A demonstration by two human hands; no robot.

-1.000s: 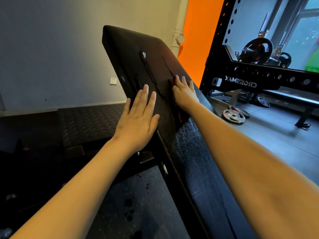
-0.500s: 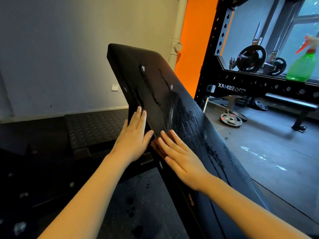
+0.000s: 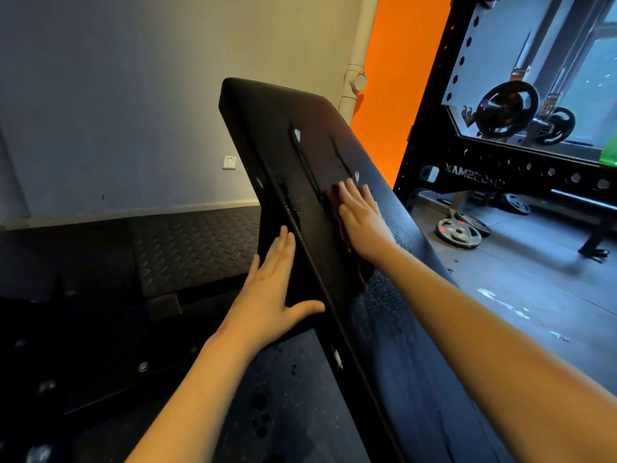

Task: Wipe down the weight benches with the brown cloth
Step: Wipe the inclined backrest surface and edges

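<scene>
**Q:** Item one, right hand (image 3: 359, 222)?
**A:** Your fingers lie straight and close together. The palm presses the cloth (image 3: 334, 203) flat on the bench (image 3: 267, 115) pad, midway up, likely so the whole palm drives the wipe.

**Q:** Left hand (image 3: 270, 295)?
**A:** Flat, thumb spread, on the pad's side edge. It holds nothing — a brace against your push, I'd judge.

**Q:** Surface, room?
**A:** The pad is steeply tilted, with streaks that look wet. Dark floor (image 3: 534, 285); rack (image 3: 500, 175) and plates (image 3: 459, 232) to the right; grey wall (image 3: 117, 95) behind.
</scene>
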